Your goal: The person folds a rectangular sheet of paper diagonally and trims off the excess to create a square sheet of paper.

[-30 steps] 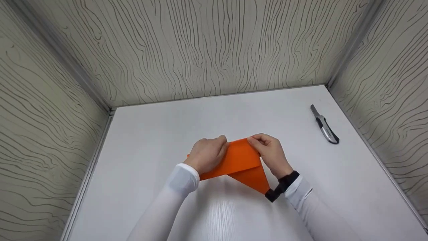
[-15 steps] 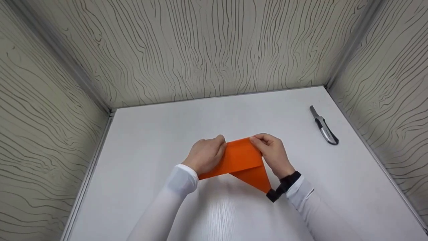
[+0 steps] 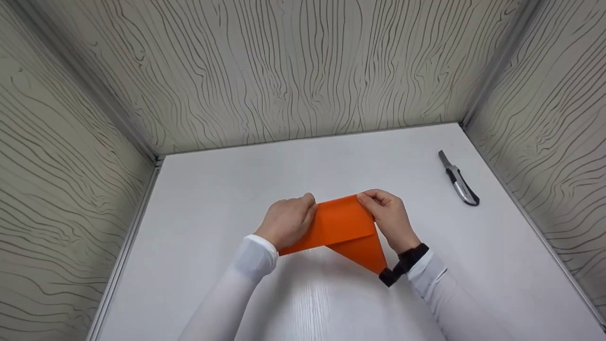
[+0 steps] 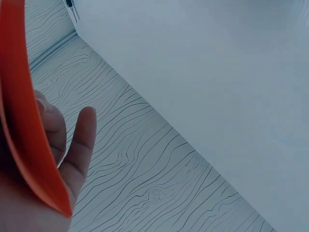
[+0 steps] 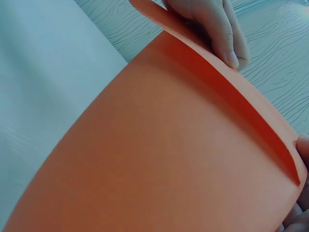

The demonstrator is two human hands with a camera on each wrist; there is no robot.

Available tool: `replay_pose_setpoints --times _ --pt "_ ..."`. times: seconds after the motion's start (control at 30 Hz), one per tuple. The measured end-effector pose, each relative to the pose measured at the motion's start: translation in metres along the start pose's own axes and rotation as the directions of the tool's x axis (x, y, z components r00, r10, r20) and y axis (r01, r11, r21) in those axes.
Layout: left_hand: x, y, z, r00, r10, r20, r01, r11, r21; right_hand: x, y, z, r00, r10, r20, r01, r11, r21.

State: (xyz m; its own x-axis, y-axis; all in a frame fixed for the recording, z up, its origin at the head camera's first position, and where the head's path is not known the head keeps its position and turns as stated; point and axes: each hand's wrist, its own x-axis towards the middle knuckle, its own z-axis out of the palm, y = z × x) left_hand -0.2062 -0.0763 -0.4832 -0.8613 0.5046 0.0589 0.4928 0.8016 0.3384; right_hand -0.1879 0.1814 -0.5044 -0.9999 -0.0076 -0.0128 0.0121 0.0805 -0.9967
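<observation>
A sheet of orange paper [image 3: 343, 219] spans both hands over the white table. Its upper part is folded over as a band, and a triangular part hangs below at the right. My left hand [image 3: 286, 221] grips the band's left side with the thumb along the top edge. The right hand [image 3: 390, 219] pinches the upper right corner between thumb and fingers. In the right wrist view the folded strip of the paper [image 5: 145, 145] stands slightly lifted from the larger panel. From the left wrist, the paper [image 4: 31, 125] curves across the palm, with the little finger [image 4: 82, 140] extended.
A utility knife [image 3: 460, 182] with a silver and black handle lies at the table's right side. Wood-grain panels [image 3: 303, 71] wall in the white table [image 3: 213, 189] at the back and both sides. A black strap [image 3: 409, 258] circles the right wrist.
My left hand has shifted slightly left and the right hand slightly right, so more of the orange paper shows between them. Both keep hold of it. The knife stays put.
</observation>
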Motion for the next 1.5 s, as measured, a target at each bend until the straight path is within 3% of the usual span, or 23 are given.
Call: replay_pose_setpoints --times 0.87,1.5 --pt "-0.003 -0.005 0.0 1.0 0.001 -0.007 -0.001 0.999 -0.035 0.002 0.003 -0.007 1.0 -0.009 -0.028 0.01 1.0 0.011" --pt "-0.004 -0.009 -0.001 0.999 -0.05 0.0 0.05 0.997 -0.065 0.003 0.006 -0.013 0.999 0.011 -0.033 -0.011 1.0 0.001"
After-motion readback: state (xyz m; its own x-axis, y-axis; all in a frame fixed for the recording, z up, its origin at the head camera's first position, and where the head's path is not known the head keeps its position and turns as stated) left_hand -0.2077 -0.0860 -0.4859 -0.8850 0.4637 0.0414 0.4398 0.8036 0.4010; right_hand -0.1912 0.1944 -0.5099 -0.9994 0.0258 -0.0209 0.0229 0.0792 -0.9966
